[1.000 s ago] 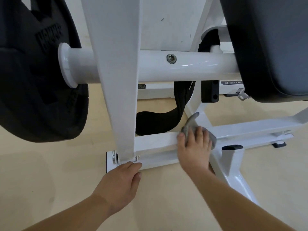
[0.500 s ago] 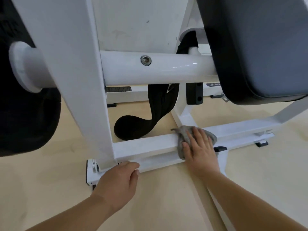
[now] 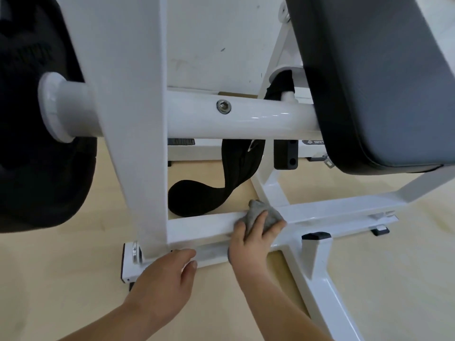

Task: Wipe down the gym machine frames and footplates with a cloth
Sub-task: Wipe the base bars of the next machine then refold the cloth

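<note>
The white machine frame has a low cross bar (image 3: 202,227) just above the wooden floor. My right hand (image 3: 253,242) lies over this bar and presses a bunched grey cloth (image 3: 269,215) onto its top, beside the joint with the rear leg. Its fingers are spread over the cloth. My left hand (image 3: 170,274) rests against the base of the bar near the wide upright post (image 3: 138,119), with loosely curled fingers holding nothing.
A black weight plate (image 3: 37,168) hangs on a white sleeve at the left. A dark padded seat (image 3: 381,82) overhangs the right side. A black strap (image 3: 236,180) droops behind the bar from the round tube (image 3: 258,119). A frame leg with a black cap (image 3: 316,235) runs toward me.
My right hand has slid the cloth a little to the left along the low bar. My left hand has stayed at the foot of the post.
</note>
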`<state>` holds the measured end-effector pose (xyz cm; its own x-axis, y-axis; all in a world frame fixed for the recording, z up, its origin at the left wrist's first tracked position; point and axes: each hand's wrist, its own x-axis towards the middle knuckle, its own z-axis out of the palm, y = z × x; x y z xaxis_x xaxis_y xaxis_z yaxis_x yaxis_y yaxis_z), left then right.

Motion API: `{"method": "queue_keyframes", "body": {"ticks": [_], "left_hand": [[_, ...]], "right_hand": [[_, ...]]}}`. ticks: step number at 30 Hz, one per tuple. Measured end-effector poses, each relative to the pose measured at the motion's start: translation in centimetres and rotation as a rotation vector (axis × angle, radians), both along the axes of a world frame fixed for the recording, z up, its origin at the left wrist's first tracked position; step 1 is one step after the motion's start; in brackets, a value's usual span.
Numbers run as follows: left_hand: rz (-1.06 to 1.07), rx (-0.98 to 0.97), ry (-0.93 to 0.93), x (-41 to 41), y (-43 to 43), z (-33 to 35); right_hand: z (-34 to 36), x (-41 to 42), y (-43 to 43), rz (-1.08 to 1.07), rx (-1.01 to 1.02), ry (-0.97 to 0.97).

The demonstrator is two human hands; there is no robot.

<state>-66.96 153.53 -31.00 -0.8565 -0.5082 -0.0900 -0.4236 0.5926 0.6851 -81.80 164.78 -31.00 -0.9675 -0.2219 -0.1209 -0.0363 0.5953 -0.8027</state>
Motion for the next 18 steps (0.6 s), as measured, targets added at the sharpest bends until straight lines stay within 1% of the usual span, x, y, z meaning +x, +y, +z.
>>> {"method": "queue_keyframes", "body": {"ticks": [1,3,4,7,8,11,14,15,16,18], "left_hand": [[-0.006,-0.006,-0.008,0.4,-0.2,-0.1],[-0.005,-0.016,-0.009,1.2,-0.6,-0.2],[0.002,-0.017,-0.010,1.6,-0.8,-0.2],[0.002,-0.047,-0.046,2.4,-1.5,0.1],[-0.001,-0.054,-0.052,2.6,-1.6,0.2],[-0.010,-0.071,-0.077,3.3,-2.1,0.2],[-0.021,-0.073,-0.113,4.2,-2.7,-0.2],[-0.024,-0.084,-0.128,4.5,-2.9,-0.4],[-0.038,-0.100,-0.144,4.8,-3.0,-0.7],[-0.083,-0.131,-0.177,5.3,-3.0,-1.1]], "right_hand": [[0.4,-0.8,0.2,-0.055,-0.033,-0.054],[1.6,-2.6,0.6,-0.175,-0.079,-0.221],[2.1,-3.3,0.6,-0.218,-0.074,-0.266],[2.4,-2.4,-1.1,-0.246,-0.053,-0.257],[2.1,-0.9,-2.0,-0.214,-0.071,-0.224],[0.6,5.3,-4.6,-0.027,-0.160,-0.090],[-0.5,8.1,-6.1,0.049,-0.257,-0.096],[-0.6,7.5,-6.1,0.036,-0.258,-0.122],[-0.5,6.1,-5.8,-0.024,-0.245,-0.159],[-0.2,1.8,-4.6,-0.226,-0.196,-0.190]]}}
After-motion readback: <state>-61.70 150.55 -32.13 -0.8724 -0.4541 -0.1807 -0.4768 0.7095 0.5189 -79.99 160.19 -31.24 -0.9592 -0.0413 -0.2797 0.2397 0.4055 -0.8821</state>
